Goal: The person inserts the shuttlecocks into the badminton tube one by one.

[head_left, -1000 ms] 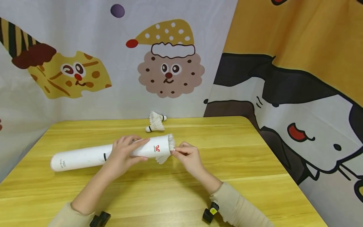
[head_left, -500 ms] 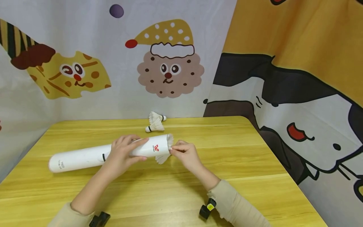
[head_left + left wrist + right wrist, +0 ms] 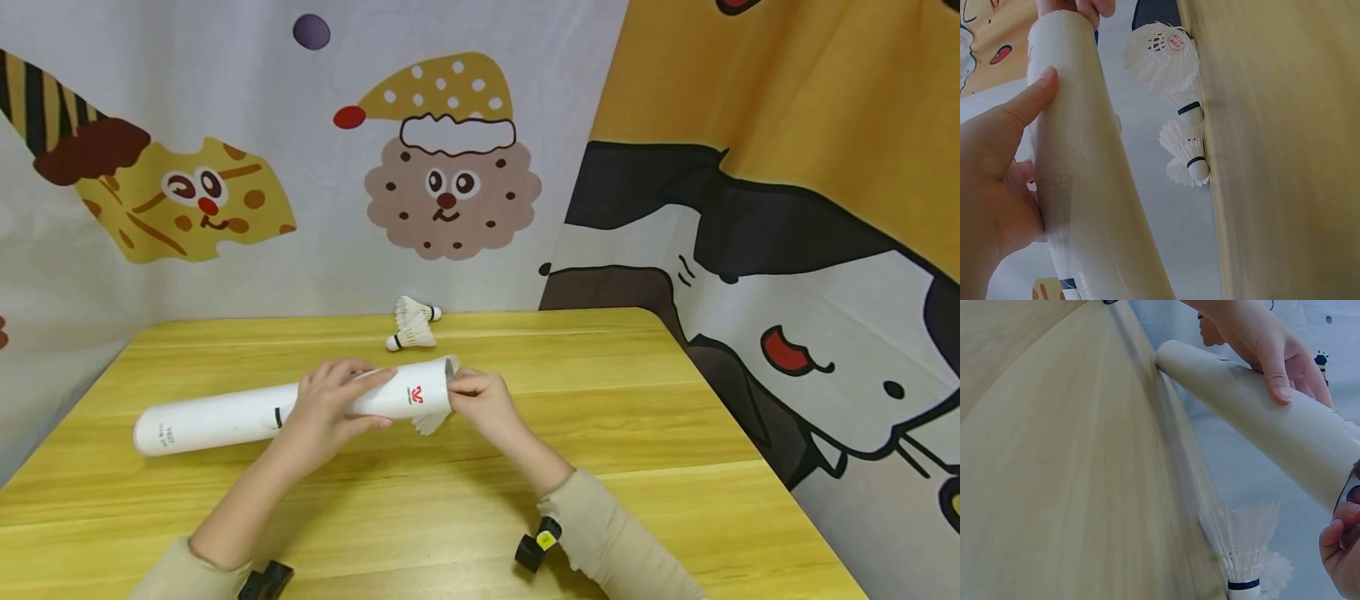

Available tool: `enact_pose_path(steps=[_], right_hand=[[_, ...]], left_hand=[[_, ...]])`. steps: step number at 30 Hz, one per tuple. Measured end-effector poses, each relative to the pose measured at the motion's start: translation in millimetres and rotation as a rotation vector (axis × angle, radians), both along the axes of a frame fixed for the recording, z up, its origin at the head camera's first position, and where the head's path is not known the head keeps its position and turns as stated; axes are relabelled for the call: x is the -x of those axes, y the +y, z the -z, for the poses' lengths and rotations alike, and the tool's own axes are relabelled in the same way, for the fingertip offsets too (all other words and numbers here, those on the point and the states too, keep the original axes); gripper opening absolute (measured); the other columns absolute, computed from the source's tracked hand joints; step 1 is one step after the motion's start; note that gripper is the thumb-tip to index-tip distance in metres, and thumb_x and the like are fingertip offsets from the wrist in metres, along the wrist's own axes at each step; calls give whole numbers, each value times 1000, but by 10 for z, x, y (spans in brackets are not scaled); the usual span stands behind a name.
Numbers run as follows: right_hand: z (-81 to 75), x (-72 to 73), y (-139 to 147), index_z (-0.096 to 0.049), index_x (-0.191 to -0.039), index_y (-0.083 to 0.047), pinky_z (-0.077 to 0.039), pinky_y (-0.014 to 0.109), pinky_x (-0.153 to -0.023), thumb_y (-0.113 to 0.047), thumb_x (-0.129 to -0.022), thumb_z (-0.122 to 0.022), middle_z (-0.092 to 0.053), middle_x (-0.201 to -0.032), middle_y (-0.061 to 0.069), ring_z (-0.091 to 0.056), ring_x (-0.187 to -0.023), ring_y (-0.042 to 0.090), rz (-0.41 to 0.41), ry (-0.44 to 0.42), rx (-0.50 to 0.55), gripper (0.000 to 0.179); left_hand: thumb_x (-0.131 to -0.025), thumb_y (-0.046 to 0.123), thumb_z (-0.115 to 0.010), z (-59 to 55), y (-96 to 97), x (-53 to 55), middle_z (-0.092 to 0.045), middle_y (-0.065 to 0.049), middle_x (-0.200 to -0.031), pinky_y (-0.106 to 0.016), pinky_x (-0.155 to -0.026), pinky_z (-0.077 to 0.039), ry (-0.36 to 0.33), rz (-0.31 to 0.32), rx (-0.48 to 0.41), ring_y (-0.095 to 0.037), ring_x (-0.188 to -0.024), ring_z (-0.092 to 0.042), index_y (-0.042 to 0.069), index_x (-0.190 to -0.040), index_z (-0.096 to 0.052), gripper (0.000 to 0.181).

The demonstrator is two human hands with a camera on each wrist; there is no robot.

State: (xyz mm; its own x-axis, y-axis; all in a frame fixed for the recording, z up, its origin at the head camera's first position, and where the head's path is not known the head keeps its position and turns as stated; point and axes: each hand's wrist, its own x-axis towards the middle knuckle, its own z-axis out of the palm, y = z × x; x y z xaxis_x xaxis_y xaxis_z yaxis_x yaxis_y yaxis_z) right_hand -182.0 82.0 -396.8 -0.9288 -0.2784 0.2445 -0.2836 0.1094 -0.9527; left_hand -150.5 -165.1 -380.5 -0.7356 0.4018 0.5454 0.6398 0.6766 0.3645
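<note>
Tube point(image 3: 243, 410), long, white and cylindrical with a small red logo, slants across the left and centre of the head view. The left hand point(image 3: 325, 404) grips it just right of its middle; the right hand point(image 3: 483, 404) has its fingertips at the open right end, partly hidden, so whether they pinch anything cannot be told. One white feathered shuttlecock point(image 3: 429, 422) shows beneath that end; two more shuttlecocks point(image 3: 414, 335) lie upper centre on the yellow wood-grain desk point(image 3: 637, 400).

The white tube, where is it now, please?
In the head view, the white tube is left of centre, held by the left hand, its open end at the right hand.
</note>
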Motion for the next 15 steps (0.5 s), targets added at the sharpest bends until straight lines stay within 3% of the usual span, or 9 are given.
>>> enact_pose_path(steps=[9,15], right_hand=[[-17,17,12,-70,-96,11,-51,26,-67,12,-83,-64,-67,-91,17,-58,-79,14,-25,-6,9,15],[-51,27,58,-68,-95,14,-45,21,-62,16,-81,-63,-65,-88,12,-50,-73,13,-52,-16,16,15]], left_hand=[[-69,27,-86,-2,-2,-2,-56,-9,-120,-53,-88,-29,-24,0,3,-33,-110,-47,18,-130,-62,66],[-69,28,-86,-4,-7,1,-56,-9,-121,-53,-87,-30,-25,0,5,-33,-110,-47,19,-130,-62,66]])
